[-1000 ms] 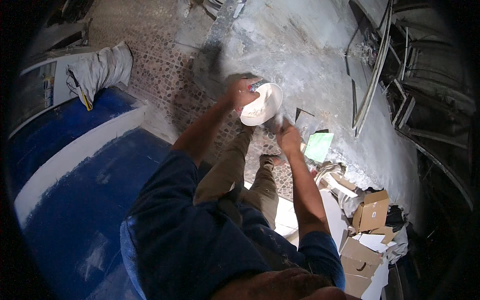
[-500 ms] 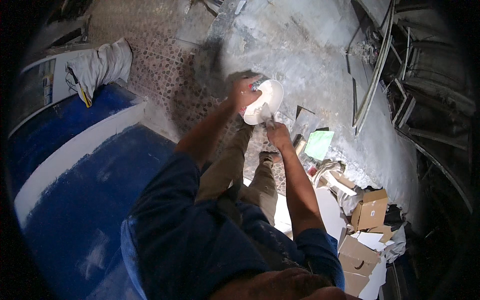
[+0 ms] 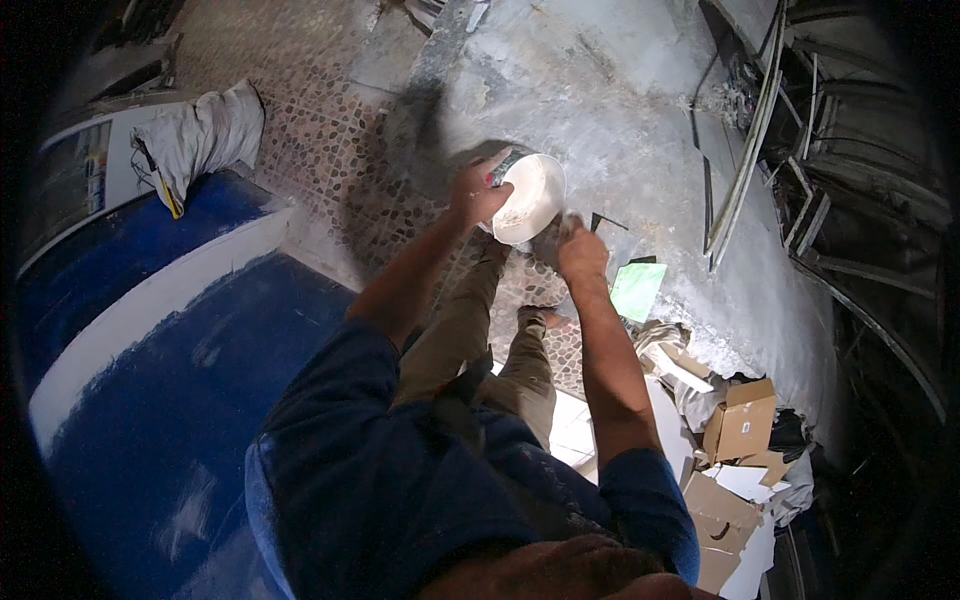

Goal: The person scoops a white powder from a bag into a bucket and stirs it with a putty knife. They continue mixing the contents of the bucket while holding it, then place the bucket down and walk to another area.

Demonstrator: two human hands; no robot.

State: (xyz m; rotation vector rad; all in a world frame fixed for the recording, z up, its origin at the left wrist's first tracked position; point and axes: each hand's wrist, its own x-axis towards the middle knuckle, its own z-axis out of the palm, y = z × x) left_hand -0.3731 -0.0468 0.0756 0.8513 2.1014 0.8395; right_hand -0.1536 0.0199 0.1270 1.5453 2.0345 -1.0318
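Observation:
My left hand (image 3: 480, 194) grips the near-left side of a white plastic tub (image 3: 552, 186), its thumb over the rim. The tub tilts so that its mouth faces up toward me. Off-white paste (image 3: 518, 208) coats the bottom and inner wall. Just right of the tub, my right hand (image 3: 582, 252) is closed around a putty knife (image 3: 548, 243). Its grey blade points left, close to the tub's lower rim and apart from the paste. The handle is mostly hidden in my fist.
A blue surface with a white edge band (image 3: 150, 335) lies left, with a pale sack (image 3: 215, 125) above it. Pebble-patterned floor (image 3: 320, 130) meets a grey concrete-like surface (image 3: 620, 130). A green sheet (image 3: 638, 290), cardboard boxes (image 3: 740, 420) and metal frames (image 3: 810, 220) are at right.
My right hand has drawn the putty knife out of the tub, moving right and slightly up. My left hand still holds the tub, which has turned a little.

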